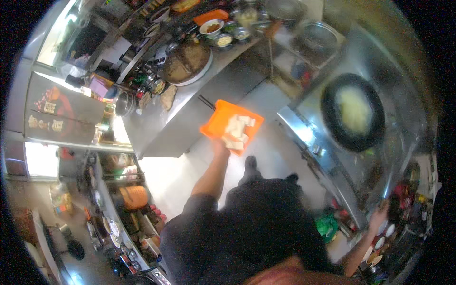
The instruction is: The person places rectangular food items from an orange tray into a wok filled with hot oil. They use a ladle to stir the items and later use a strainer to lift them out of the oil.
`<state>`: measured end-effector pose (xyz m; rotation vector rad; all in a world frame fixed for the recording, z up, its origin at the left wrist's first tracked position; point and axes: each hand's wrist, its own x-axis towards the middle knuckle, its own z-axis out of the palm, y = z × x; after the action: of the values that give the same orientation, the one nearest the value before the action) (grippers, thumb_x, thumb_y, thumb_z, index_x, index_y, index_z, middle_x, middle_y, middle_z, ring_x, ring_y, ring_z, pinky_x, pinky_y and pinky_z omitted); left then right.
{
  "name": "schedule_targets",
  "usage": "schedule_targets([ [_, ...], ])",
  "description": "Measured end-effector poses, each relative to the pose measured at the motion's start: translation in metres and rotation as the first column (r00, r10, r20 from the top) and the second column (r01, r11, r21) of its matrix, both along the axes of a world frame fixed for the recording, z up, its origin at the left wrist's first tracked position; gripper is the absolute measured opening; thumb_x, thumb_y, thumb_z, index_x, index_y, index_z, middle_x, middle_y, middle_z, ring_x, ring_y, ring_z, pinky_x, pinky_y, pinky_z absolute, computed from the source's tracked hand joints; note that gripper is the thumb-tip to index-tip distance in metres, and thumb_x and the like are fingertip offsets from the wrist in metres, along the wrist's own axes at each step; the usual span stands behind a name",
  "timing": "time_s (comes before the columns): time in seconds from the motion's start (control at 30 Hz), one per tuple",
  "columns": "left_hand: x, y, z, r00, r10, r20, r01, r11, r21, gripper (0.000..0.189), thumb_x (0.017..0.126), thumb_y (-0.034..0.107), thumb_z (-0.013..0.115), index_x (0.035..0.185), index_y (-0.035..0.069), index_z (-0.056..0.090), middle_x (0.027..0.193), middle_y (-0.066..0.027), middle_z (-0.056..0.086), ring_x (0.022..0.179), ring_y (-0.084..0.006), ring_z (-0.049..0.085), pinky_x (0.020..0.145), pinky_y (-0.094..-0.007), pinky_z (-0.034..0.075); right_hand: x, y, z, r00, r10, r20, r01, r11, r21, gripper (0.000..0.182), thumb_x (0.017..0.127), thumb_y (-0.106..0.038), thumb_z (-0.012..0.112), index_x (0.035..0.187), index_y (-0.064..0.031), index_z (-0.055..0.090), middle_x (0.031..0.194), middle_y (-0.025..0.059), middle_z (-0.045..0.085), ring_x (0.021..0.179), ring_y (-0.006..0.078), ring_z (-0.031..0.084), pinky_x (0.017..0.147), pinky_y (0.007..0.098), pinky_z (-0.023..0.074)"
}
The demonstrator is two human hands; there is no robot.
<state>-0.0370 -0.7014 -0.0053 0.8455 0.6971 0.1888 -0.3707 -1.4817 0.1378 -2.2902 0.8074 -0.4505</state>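
My left hand (222, 149) grips the near edge of an orange plastic tray (215, 124), held out over the floor in front of me. On the tray lie several pale, cream-white blocks (237, 129), perhaps tofu. Two thin dark sticks (207, 101) show at its far left corner; whether they touch the tray cannot be told. Far to the right, my right hand (382, 211) is blurred beside a cluster of containers (406, 199), and its fingers are not clear. A black wok (326, 107) on the steel range holds pale yellowish contents (354, 108).
A steel range (299, 124) runs along my right. Ahead stands a steel counter (156, 131) with a large round board (187, 64), bowls of ingredients (224, 40) and a metal pot (124, 103). Shelving with an orange container (133, 197) is at left. A green bag (326, 228) lies low at right.
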Motion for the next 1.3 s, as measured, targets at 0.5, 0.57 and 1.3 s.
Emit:
schedule_targets([
  [0.5,0.086,0.325,-0.022,0.738,0.674,-0.034,-0.671,0.738,0.070,0.047,0.103,0.028,0.026,0.127,-0.008,0.044,0.126,-0.0169,0.053,0.108,-0.0314,0.058,0.090,-0.0458,0.054,0.104,0.290,0.212,0.663,-0.184,-0.726,0.007,0.971,-0.239,0.063,0.087,0.000,0.047,0.147,-0.0135,0.036,0.134,0.0154,0.055,0.118,0.0318,0.056,0.098,0.0440,0.0440],
  [0.57,0.089,0.341,-0.037,0.824,0.519,0.227,-0.535,0.845,0.010,0.041,0.101,0.021,0.031,0.131,-0.005,0.041,0.130,-0.0171,0.050,0.113,-0.0343,0.056,0.093,-0.0520,0.053,0.101,0.253,0.181,0.689,-0.139,-0.711,-0.118,0.947,-0.299,0.063,0.086,0.001,0.046,0.146,-0.0148,0.039,0.124,0.0159,0.061,0.104,0.0310,0.061,0.089,0.0432,0.0479],
  [1.3,0.055,0.321,-0.070,0.985,0.000,-0.170,0.047,0.961,0.271,0.055,0.096,0.052,0.035,0.126,0.006,0.038,0.119,-0.0118,0.043,0.104,-0.0314,0.043,0.086,-0.0506,0.036,0.225,0.229,0.059,0.694,-0.266,-0.669,-0.102,0.883,-0.458,0.052,0.090,-0.013,0.045,0.141,-0.0250,0.041,0.105,0.0197,0.064,0.093,0.0342,0.065,0.078,0.0470,0.0529],
])
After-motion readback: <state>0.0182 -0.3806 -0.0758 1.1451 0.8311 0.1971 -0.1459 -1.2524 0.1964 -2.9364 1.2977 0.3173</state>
